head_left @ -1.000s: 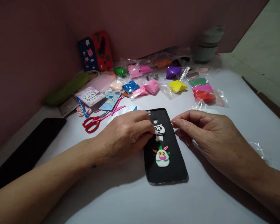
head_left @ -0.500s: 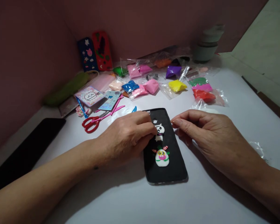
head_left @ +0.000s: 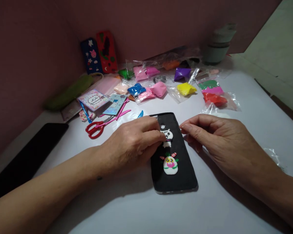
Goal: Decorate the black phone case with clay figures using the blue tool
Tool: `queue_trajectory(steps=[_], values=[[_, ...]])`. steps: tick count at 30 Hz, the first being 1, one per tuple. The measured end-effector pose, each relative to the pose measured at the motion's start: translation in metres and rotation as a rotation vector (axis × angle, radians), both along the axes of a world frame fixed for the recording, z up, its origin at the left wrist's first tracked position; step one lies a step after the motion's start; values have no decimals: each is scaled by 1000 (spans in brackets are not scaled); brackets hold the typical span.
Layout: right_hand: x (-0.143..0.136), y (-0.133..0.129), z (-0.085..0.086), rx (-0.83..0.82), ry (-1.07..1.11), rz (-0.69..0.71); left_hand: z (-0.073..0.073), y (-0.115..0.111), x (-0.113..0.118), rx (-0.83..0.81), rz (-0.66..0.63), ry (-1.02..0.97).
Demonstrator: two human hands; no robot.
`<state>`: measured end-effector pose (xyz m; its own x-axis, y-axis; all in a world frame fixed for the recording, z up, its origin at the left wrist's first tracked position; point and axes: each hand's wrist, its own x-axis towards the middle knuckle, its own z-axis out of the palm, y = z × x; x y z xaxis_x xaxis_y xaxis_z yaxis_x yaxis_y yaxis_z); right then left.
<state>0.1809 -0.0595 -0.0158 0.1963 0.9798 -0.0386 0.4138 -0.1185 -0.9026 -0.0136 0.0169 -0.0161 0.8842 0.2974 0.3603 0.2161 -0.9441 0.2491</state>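
Black phone case (head_left: 182, 156) lies flat on the worktop (head_left: 127, 211), decorated side up, between the two hands. Long axis runs near-far, skewed: far end leans left, near end right.

Key relation: white cat-like figure (head_left: 169, 133) on the far half of the case. It's directly at the left hand's (head_left: 134, 139) fingertips, just right of and under them. Left hand is the nearer one. It comes in from the left across the case edge, and its bent fingers hide part of the figure's left side.

Left fingers: tips bunched together at the figure. Can't tell whether they grip it, press on it, or hold something small.

Right hand (head_left: 217, 136): thumb and index tips drawn close together at the case's right edge, figure further left across black surface. Can't tell if they touch the edge or pinch anything.

Second figure, round and white with a pink mouth (head_left: 170, 165), sits on the near half, clear of both hands.

Vs one second ago: left fingertips have shifted right, from the figure's left side to over its face and neck, covering more of it. Right hand's pose essentially unchanged. Case position on worktop looks the same; slight offset reads as camera drift.
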Motion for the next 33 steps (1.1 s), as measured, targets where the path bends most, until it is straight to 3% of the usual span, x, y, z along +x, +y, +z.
queue_trajectory(steps=[33], values=[[0, 1, 2, 8, -26, -3, -4, 2, -1, 79, -26, -1]])
